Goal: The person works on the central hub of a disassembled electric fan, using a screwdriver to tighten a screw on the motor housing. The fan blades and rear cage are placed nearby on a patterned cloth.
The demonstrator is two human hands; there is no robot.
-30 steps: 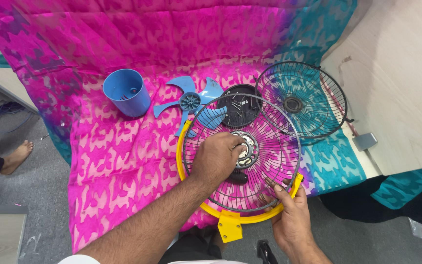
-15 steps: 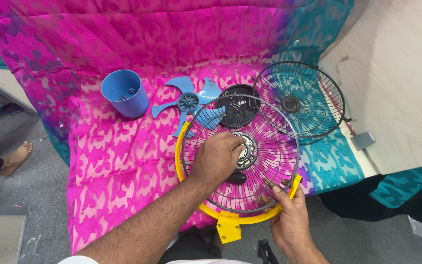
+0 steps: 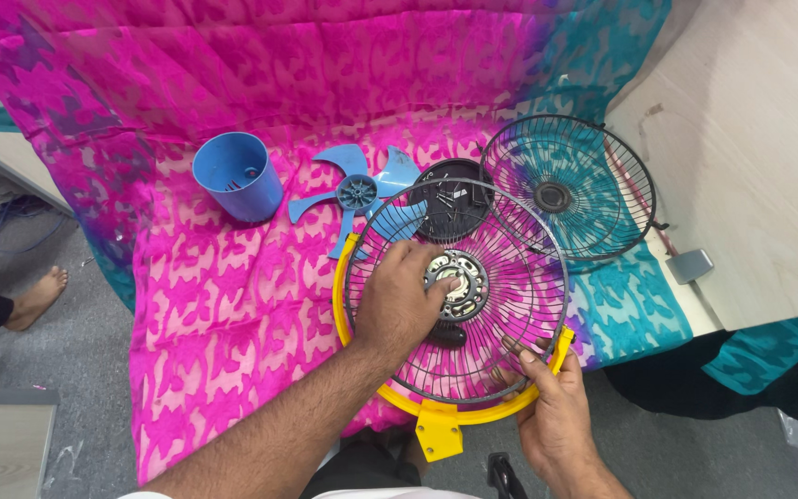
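Head view: our left hand (image 3: 397, 303) w/ grip clamped on the wire guard (image 3: 501, 305) hub; right hand (image 3: 551, 411) pinches its yellow ring (image 3: 473, 413). Behind the guard: blue blade (image 3: 360, 194), cup (image 3: 235, 176), second grille (image 3: 567, 189) overlapping its rim.

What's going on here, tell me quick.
A person is working on a taken-apart fan laid on a pink patterned cloth. The left hand rests on the wire grille, fingers at its central hub. The right hand grips the grille's lower rim by the yellow frame. A second wire grille lies beside it at the upper right, with the blue fan blade and a blue cup apart on the cloth.
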